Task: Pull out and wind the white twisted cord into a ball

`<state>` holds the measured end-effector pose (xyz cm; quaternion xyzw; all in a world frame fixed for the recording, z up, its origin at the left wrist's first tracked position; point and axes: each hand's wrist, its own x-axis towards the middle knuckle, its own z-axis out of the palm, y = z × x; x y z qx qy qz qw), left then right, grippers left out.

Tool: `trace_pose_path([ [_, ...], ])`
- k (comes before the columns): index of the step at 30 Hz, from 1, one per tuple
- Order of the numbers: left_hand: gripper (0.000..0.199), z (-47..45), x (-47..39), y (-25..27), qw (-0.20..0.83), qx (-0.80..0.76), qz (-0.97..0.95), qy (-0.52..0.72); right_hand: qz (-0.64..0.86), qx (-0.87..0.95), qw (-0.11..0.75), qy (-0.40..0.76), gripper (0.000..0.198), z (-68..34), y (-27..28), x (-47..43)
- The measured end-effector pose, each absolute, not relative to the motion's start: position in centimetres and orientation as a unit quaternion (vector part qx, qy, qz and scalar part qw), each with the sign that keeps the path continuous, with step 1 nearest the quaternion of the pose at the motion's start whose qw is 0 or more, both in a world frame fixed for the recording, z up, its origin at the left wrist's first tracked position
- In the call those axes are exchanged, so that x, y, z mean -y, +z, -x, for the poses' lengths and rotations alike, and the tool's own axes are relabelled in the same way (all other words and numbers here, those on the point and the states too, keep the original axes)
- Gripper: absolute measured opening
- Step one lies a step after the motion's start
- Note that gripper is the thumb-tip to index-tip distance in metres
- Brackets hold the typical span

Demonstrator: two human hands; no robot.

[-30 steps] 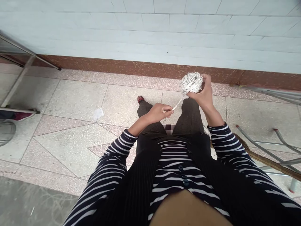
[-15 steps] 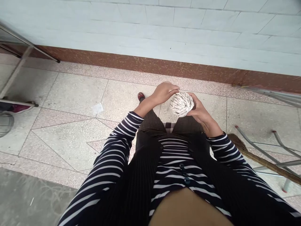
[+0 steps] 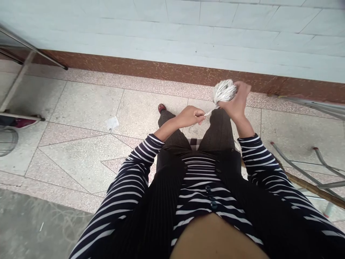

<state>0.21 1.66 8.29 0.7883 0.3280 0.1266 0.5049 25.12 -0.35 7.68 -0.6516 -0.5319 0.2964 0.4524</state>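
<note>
A whitish ball of cord (image 3: 224, 91), slightly blurred, is gripped in my right hand (image 3: 239, 100), whose fingers curl round its right side. From the ball's lower edge a short pale strand (image 3: 211, 111) runs down and left. My left hand (image 3: 192, 117) is closed in a pinch on the end of that strand, lower than the ball and to its left. Both hands are held out in front of my lap, above my dark trousers (image 3: 219, 129).
A metal-framed stool (image 3: 307, 162) and a wooden stick (image 3: 309, 187) lie to my right. At far left stands a metal table frame (image 3: 20, 77) with a shoe (image 3: 25, 123) by it. Paper (image 3: 112, 123) lies on the tiled floor. A tiled wall (image 3: 161, 36) rises ahead.
My right hand has lifted the ball up and to the right. My left hand has come away from the ball's side, moved down, and now draws a strand out between the hands.
</note>
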Motion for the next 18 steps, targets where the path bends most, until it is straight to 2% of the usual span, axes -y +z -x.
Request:
trace_pose_path([
  [2,0.031,-0.2,-2.5,9.3,0.45,-0.33,-0.82,0.128,0.698,0.504,0.429,0.275,0.075,-24.2,6.8,1.1],
  [5,0.027,-0.3,-4.1,9.6,0.351,-0.327,-0.863,0.16,0.626,0.512,0.385,0.444,0.07,-22.9,6.0,3.4],
  [7,0.024,-0.5,-5.0,9.1,0.325,-0.313,-0.875,0.177,0.562,0.514,0.377,0.527,0.068,-22.5,6.0,5.0],
  [10,0.027,-0.5,-5.5,7.6,0.341,-0.314,-0.865,0.192,0.514,0.495,0.394,0.58,0.072,-22.4,6.5,6.6],
  [13,0.034,-0.3,-5.5,6.1,0.391,-0.341,-0.828,0.212,0.449,0.439,0.451,0.634,0.082,-22.5,7.5,7.1],
  [18,0.032,-0.2,-5.0,4.8,0.474,-0.365,-0.774,0.209,0.417,0.42,0.554,0.585,0.091,-23.2,9.6,5.2],
])
